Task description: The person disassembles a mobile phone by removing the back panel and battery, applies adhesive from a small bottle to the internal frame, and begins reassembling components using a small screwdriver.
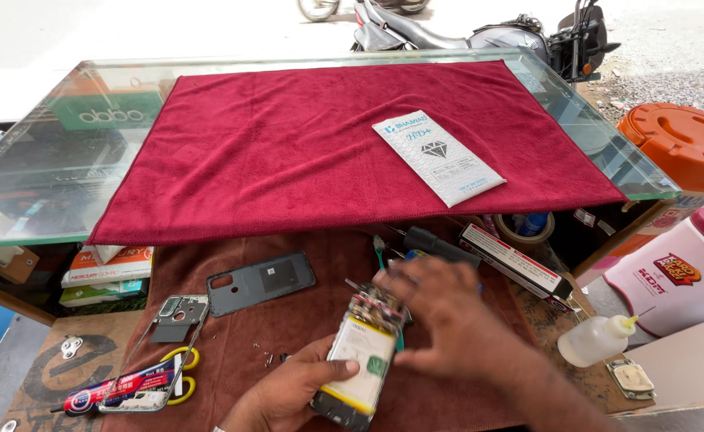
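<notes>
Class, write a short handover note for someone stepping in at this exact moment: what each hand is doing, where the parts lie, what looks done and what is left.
Left hand: grips the opened phone from below, its back exposed.
Right hand: hovers over the phone's top end, blurred; whether it holds a tool cannot be told.
Parts: dark back cover and inner frame lie to the left on the brown cloth; loose screws between them and the phone. White packet rests on the red cloth above.
Done: back cover and frame are off.
Left: the phone is still open; nothing refitted.
</notes>
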